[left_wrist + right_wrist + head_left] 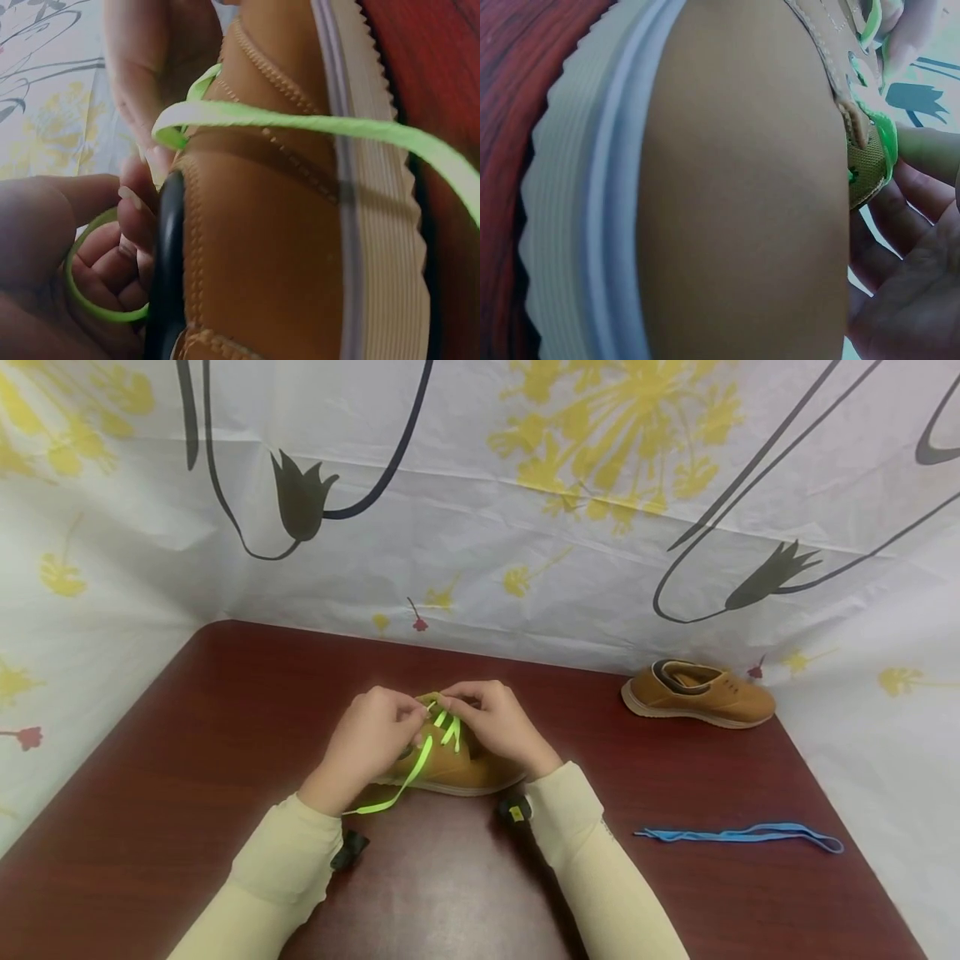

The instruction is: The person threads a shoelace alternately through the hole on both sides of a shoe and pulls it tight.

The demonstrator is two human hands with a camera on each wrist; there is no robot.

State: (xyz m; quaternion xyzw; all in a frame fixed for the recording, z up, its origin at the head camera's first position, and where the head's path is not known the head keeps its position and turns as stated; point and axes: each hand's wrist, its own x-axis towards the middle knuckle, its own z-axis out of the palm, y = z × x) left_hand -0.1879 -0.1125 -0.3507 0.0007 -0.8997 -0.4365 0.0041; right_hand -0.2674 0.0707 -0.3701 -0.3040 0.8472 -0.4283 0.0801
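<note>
A tan shoe (450, 768) stands on the table with a neon green shoelace (417, 768) partly threaded through its eyelets. My left hand (375, 735) is at the collar side, pinching the lace between thumb and fingertip. In the left wrist view a loop of green lace (105, 315) curves by the left fingers (135, 214), and another stretch crosses the shoe's side. My right hand (498, 722) grips the shoe's tongue (868, 165), fingers behind it, with green lace over its edge. One lace end trails down to the table near the left wrist.
Another tan shoe (697, 697), showing no lace, stands at the back right of the dark red table (225, 727). A folded blue shoelace (742, 835) lies at the right. A patterned white curtain (465, 527) hangs around the table's back and sides.
</note>
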